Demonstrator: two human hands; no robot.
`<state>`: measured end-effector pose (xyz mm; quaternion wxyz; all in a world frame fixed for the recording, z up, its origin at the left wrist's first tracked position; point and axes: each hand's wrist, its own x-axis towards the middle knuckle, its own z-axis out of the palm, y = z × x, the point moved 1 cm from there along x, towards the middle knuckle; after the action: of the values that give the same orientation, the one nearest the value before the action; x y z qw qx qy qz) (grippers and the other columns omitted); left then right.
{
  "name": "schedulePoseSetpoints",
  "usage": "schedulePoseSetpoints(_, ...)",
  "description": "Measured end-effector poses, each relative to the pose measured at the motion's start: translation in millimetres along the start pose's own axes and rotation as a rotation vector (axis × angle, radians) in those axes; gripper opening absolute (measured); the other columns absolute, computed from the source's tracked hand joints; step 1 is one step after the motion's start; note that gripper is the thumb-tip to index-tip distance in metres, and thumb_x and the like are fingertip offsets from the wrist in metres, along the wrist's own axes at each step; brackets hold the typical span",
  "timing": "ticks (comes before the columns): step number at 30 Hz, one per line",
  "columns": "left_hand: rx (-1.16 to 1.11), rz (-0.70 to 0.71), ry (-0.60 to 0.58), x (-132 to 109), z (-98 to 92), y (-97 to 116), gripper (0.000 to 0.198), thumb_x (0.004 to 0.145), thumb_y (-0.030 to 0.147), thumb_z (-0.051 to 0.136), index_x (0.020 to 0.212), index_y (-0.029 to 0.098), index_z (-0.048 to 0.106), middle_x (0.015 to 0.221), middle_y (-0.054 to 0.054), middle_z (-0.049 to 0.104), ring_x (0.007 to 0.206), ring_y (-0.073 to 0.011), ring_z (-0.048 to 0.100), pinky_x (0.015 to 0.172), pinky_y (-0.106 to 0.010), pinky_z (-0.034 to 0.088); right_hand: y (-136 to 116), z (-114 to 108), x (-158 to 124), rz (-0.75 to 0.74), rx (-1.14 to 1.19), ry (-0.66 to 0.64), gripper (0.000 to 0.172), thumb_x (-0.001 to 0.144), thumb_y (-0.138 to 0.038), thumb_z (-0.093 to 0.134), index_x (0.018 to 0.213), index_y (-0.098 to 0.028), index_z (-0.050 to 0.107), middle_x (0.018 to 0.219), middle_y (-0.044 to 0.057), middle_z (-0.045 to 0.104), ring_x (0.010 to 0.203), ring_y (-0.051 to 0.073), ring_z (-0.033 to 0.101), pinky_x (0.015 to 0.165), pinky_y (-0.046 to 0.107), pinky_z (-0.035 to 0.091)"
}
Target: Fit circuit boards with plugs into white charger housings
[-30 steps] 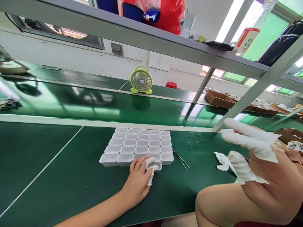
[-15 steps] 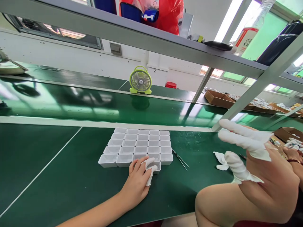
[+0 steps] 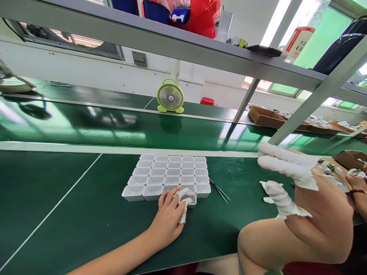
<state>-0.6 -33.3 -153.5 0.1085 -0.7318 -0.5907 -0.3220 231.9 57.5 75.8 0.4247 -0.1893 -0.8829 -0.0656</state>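
Rows of small white plastic boxes (image 3: 133, 190) stand together on the green table. My left hand (image 3: 169, 217) is at the front row, its fingers closed on a single small white box (image 3: 192, 203) that sticks out in front of the others. White finger cots cover some of its fingertips, and the inside of that box is partly hidden. My right hand (image 3: 318, 206) is raised at the right, away from the boxes, with fingers apart and nothing visible in it. White cots cover its thumb and two fingers. Metal tweezers (image 3: 220, 191) lie right of the boxes.
Loose white finger cots (image 3: 268, 199) lie beyond the tweezers, partly behind my right hand. A co-worker's hand (image 3: 357, 181) is at the far right. A green fan (image 3: 170, 97) stands at the back. Overhead runs a grey shelf (image 3: 172, 46); cardboard boxes (image 3: 266, 117) sit back right.
My right hand has shifted slightly left. My left hand stays at the small white box. The whole view has moved a little.
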Motion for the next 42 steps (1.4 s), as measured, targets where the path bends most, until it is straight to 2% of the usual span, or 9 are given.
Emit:
schedulePoseSetpoints(4, -0.019, 0.003, 0.005, -0.2, -0.5, 0.4, 0.034, 0.074, 0.004, 0.048, 0.102, 0.022, 0.055, 0.112, -0.010, 0.069, 0.130, -0.0336, 0.051, 0.106, -0.052, 0.028, -1.9, 2.2, 2.2, 0.000, 0.005, 0.000, 0.032, 0.093, -0.014, 0.058, 0.123, -0.022, 0.067, 0.133, 0.009, 0.068, 0.120, 0.025, 0.064, 0.096, 0.039, 0.057)
schedulePoseSetpoints(13, -0.027, 0.003, -0.024, -2.7, 0.3, -2.4, 0.031, 0.074, 0.002, 0.046, 0.097, 0.022, 0.053, 0.104, -0.010, 0.069, 0.130, -0.0338, 0.052, 0.107, -0.052, 0.027, -8.2, 2.8, 5.0, -0.039, -0.014, -0.042, 0.028, 0.094, -0.015, 0.058, 0.121, -0.016, 0.066, 0.132, 0.015, 0.068, 0.123, 0.023, 0.063, 0.104, 0.039, 0.052)
schedulePoseSetpoints(19, -0.011, 0.028, -0.020, -3.1, 0.0, -1.9, 0.030, 0.080, 0.003, 0.046, 0.103, 0.020, 0.056, 0.121, -0.015, 0.066, 0.133, -0.0334, 0.047, 0.106, -0.052, 0.026, -6.0, 1.4, 4.3, -0.041, -0.015, -0.035, 0.026, 0.096, -0.017, 0.058, 0.120, -0.014, 0.067, 0.130, 0.015, 0.068, 0.123, 0.022, 0.063, 0.104, 0.036, 0.052)
schedulePoseSetpoints(23, -0.019, 0.033, 0.009, -3.9, -1.2, -1.2, 0.033, 0.080, 0.005, 0.047, 0.108, 0.019, 0.058, 0.125, -0.018, 0.062, 0.132, -0.0358, 0.046, 0.102, -0.053, 0.029, -4.9, 0.6, 3.8, -0.034, -0.032, -0.039, 0.026, 0.096, -0.016, 0.059, 0.120, -0.013, 0.067, 0.130, 0.014, 0.069, 0.122, 0.020, 0.064, 0.105, 0.032, 0.051)
schedulePoseSetpoints(29, -0.033, 0.012, 0.050, -3.7, -4.6, -0.5, 0.029, 0.082, 0.007, 0.051, 0.106, 0.020, 0.060, 0.123, -0.019, 0.060, 0.126, -0.0383, 0.050, 0.097, -0.053, 0.033, -6.3, 2.9, 1.8, 0.015, -0.020, -0.041, 0.026, 0.098, -0.020, 0.057, 0.122, -0.018, 0.066, 0.133, 0.010, 0.068, 0.123, 0.022, 0.064, 0.106, 0.034, 0.052)
schedulePoseSetpoints(35, -0.060, -0.002, 0.061, -2.1, -6.1, -0.6, 0.028, 0.089, 0.009, 0.052, 0.113, 0.021, 0.059, 0.125, -0.017, 0.061, 0.122, -0.0365, 0.052, 0.096, -0.052, 0.033, -6.7, 2.4, 0.0, 0.057, -0.018, -0.077, 0.027, 0.099, -0.023, 0.055, 0.124, -0.018, 0.065, 0.135, 0.010, 0.067, 0.124, 0.026, 0.064, 0.107, 0.039, 0.052)
schedulePoseSetpoints(42, -0.048, -0.014, 0.082, 0.5, -8.7, -1.9, 0.022, 0.091, 0.009, 0.054, 0.109, 0.021, 0.059, 0.124, -0.016, 0.061, 0.121, -0.0352, 0.053, 0.095, -0.051, 0.034, -7.5, 4.4, 2.0, 0.031, -0.058, -0.068, 0.027, 0.100, -0.025, 0.053, 0.123, -0.019, 0.065, 0.132, 0.010, 0.068, 0.121, 0.026, 0.066, 0.104, 0.040, 0.056)
